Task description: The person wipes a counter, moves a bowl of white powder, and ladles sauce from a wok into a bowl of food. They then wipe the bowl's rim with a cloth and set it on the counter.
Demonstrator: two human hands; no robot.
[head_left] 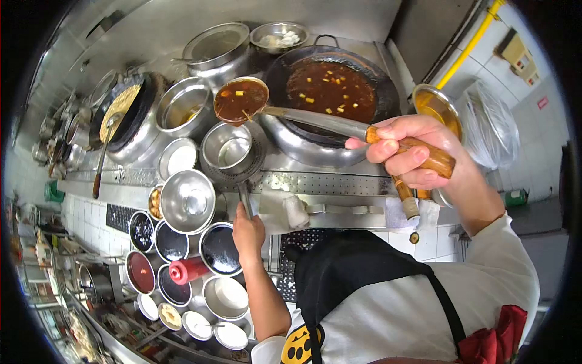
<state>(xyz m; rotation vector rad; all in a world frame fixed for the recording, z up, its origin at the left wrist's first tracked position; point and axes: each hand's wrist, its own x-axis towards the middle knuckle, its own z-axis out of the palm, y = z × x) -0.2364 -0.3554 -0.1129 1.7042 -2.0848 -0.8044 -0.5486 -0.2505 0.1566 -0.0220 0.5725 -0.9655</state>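
Observation:
My right hand (pixel 418 151) is closed around the wooden handle of a long ladle (pixel 324 121). The ladle's bowl is full of brown sauce with bits of yellow in it, and is raised left of the wok (pixel 388 97). Similar brown sauce (pixel 330 85) with yellow cubes lies in that wok. Lower down, my left hand (pixel 248 233) grips the handle of a perforated skimmer (pixel 259 159). A small metal bowl (pixel 227 145) rests on the skimmer, its rim just below the ladle's bowl.
Another wok (pixel 130 133) at left holds yellow food and a second ladle (pixel 108 136). Metal pots (pixel 183 103) stand between the woks. Seasoning containers, a red squeeze bottle (pixel 189 270) and a large metal bowl (pixel 188 201) crowd the lower left. A folded cloth (pixel 296 212) lies on the front ledge.

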